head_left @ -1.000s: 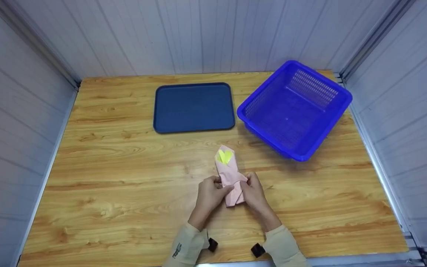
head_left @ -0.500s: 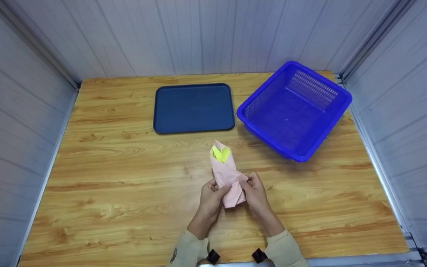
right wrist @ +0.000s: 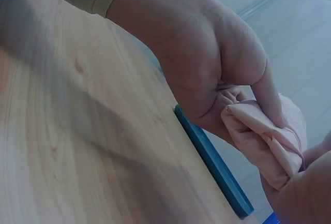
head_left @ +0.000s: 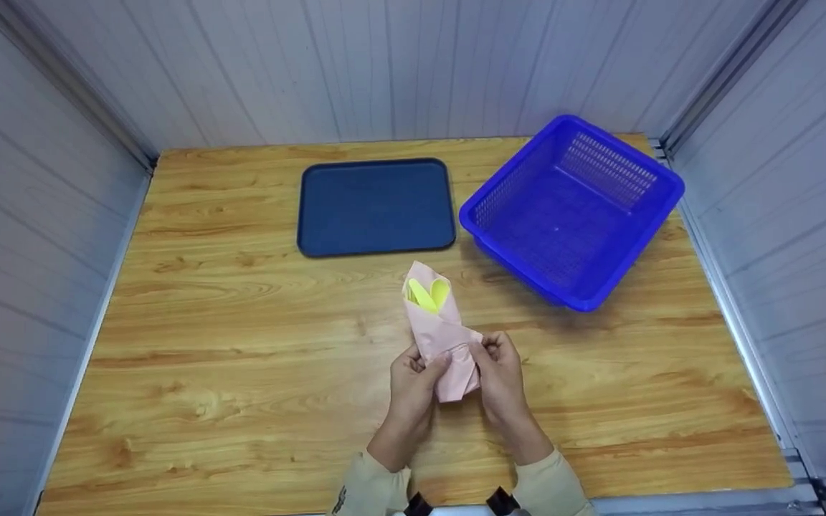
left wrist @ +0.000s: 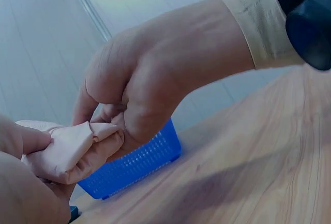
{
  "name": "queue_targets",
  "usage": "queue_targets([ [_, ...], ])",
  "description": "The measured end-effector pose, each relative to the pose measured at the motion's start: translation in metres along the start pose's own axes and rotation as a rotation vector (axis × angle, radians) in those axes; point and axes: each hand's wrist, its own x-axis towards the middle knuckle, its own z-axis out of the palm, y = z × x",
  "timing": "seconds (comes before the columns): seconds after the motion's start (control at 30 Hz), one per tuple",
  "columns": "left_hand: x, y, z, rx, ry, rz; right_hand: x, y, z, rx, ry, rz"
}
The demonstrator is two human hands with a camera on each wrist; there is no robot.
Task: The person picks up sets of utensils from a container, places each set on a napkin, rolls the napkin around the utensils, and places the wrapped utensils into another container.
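A pink napkin (head_left: 447, 344) is wrapped into a long bundle, with yellow utensil tips (head_left: 427, 294) poking out of its far end. Both hands hold its near end over the wooden table (head_left: 241, 344). My left hand (head_left: 424, 367) pinches the left side and my right hand (head_left: 493, 358) pinches the right side. In the left wrist view the right hand (left wrist: 139, 100) grips the folded pink cloth (left wrist: 70, 149). In the right wrist view the left hand (right wrist: 207, 74) grips the same cloth (right wrist: 264, 138). What the yellow utensils are stays hidden inside the wrap.
A dark blue tray (head_left: 375, 206) lies at the back centre, its edge (right wrist: 212, 164) also showing in the right wrist view. A blue plastic basket (head_left: 572, 209) stands tilted at the back right, seen as well behind the hands (left wrist: 132, 167). Grey walls enclose three sides.
The bundle's far end has swung slightly left and away from me. Both hands have shifted a little to the right, still gripping the near end.
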Motion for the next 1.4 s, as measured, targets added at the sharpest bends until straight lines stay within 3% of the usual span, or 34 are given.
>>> queue_targets([
  [0.13,-0.002,0.003,0.005,-0.021,-0.012,0.017,-0.001,0.0,0.002,0.048,0.044,-0.104],
  [0.23,-0.004,0.004,0.008,-0.031,-0.019,0.035,-0.003,0.001,0.003,-0.013,0.073,-0.217],
  [0.3,-0.005,0.003,0.01,-0.025,-0.015,0.046,-0.005,0.003,0.003,-0.098,0.077,-0.282],
  [0.53,-0.004,0.004,0.011,0.024,0.0,0.045,-0.008,0.005,0.0,-0.569,0.117,-0.569],
  [0.67,-0.003,0.006,0.01,0.068,0.011,0.032,-0.009,0.0,-0.001,-0.739,0.078,-0.652],
  [0.73,-0.003,0.007,0.01,0.068,0.011,0.034,-0.012,-0.005,-0.001,-0.778,0.032,-0.633],
  [0.8,-0.003,0.007,0.01,0.06,0.007,0.045,-0.016,-0.009,0.0,-0.762,-0.015,-0.556],
  [0.97,-0.002,0.007,0.01,0.048,-0.024,0.047,-0.017,-0.016,0.0,-0.535,-0.097,-0.239],
  [1.03,-0.002,0.007,0.009,0.061,-0.04,0.03,-0.016,-0.017,-0.001,-0.45,-0.127,-0.154],
  [1.2,0.002,0.011,0.008,0.096,-0.098,-0.016,-0.013,-0.017,-0.003,-0.342,-0.178,-0.119],
  [1.4,0.013,0.021,0.014,0.17,-0.159,-0.047,-0.007,-0.026,-0.007,-0.293,-0.151,-0.096],
])
